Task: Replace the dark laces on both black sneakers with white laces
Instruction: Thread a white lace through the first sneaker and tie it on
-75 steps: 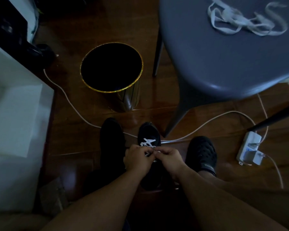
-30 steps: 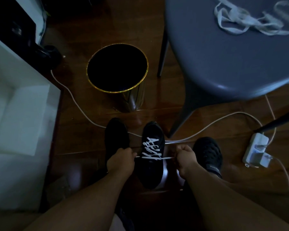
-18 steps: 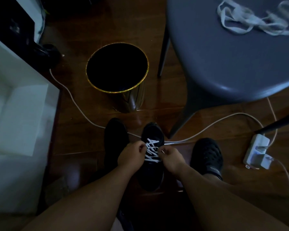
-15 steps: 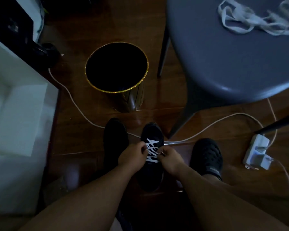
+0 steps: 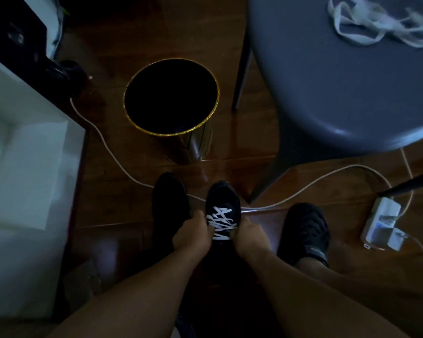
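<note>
head view: both hands (image 5: 192,236) tight beside sneaker (image 5: 222,203)

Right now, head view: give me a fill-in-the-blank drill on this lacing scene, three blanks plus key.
1. The lace crisscrossed on the sneaker between the hands is ___ in colour.
2. The spare laces lie on the grey ___.
3. The bin has a ___-coloured rim.

Missing words: white; chair; gold

I'm in a dim room at home: dark wooden floorboards (image 5: 122,191), a gold-rimmed waste bin (image 5: 171,98) at upper centre, a grey chair (image 5: 340,93) upper right, a power strip (image 5: 381,223) with chargers at right.
</note>
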`<state>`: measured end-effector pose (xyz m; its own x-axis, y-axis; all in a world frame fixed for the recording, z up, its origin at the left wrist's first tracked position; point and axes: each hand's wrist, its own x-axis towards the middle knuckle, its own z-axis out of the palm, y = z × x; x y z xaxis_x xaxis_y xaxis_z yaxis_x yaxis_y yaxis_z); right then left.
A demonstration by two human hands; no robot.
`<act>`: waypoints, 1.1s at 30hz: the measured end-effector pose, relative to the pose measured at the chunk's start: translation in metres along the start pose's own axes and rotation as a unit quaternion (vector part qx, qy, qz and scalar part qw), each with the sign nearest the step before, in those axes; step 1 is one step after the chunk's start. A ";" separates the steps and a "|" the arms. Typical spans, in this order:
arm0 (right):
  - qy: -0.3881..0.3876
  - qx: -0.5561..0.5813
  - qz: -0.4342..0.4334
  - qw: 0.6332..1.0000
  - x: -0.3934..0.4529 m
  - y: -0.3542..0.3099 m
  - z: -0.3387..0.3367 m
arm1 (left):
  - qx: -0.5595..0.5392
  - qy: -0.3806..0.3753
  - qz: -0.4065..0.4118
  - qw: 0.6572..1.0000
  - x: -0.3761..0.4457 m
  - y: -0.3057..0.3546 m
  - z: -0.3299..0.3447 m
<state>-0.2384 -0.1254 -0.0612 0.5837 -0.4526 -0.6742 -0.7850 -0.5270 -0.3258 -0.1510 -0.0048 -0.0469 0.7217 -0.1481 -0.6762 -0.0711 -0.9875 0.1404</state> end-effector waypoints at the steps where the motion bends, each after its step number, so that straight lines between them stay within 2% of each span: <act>1: 0.003 -0.002 0.000 1.000 -0.001 0.001 0.000 | -0.016 -0.002 -0.012 1.000 -0.001 -0.001 0.001; 7: 0.006 0.063 0.007 0.998 -0.006 0.003 0.000 | -0.107 0.002 -0.027 0.994 -0.007 -0.003 0.011; 13: -0.001 0.154 0.028 0.988 -0.014 0.014 -0.016 | -0.120 0.021 0.079 0.989 -0.011 -0.015 0.003; 15: -0.007 0.177 0.029 0.984 -0.015 0.015 -0.017 | -0.088 0.033 0.138 0.986 -0.018 -0.015 -0.003; 18: 0.005 0.220 0.029 0.975 -0.020 0.014 -0.018 | 0.047 0.033 0.228 0.972 -0.037 -0.014 -0.003; 20: 0.007 0.242 0.030 0.970 -0.024 0.014 -0.017 | 0.103 0.028 0.229 0.967 -0.047 -0.013 0.007; 24: -0.033 0.214 -0.005 0.976 -0.026 0.018 -0.011 | 0.148 0.000 0.143 0.979 -0.053 -0.001 0.026; 26: -0.035 0.171 -0.018 0.985 -0.025 0.020 -0.007 | 0.110 -0.039 0.086 0.989 -0.046 0.006 0.041; 28: -0.016 0.155 -0.011 0.988 -0.023 0.020 -0.003 | -0.025 -0.066 -0.015 0.997 -0.040 0.017 0.054; 29: -0.007 0.159 -0.005 0.987 -0.022 0.020 -0.001 | -0.103 -0.068 -0.053 0.991 -0.038 0.022 0.060; 31: -0.001 0.187 0.001 0.982 -0.020 0.020 0.002 | -0.254 -0.040 -0.132 0.957 -0.037 0.031 0.066; 33: -0.003 0.223 0.000 0.975 -0.017 0.022 0.007 | -0.370 -0.038 -0.200 0.906 -0.036 0.039 0.066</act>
<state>-0.2674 -0.1240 -0.0617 0.5836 -0.4483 -0.6771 -0.7978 -0.1612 -0.5809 -0.2254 -0.0411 -0.0645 0.5358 0.1828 -0.8243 0.6879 -0.6606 0.3006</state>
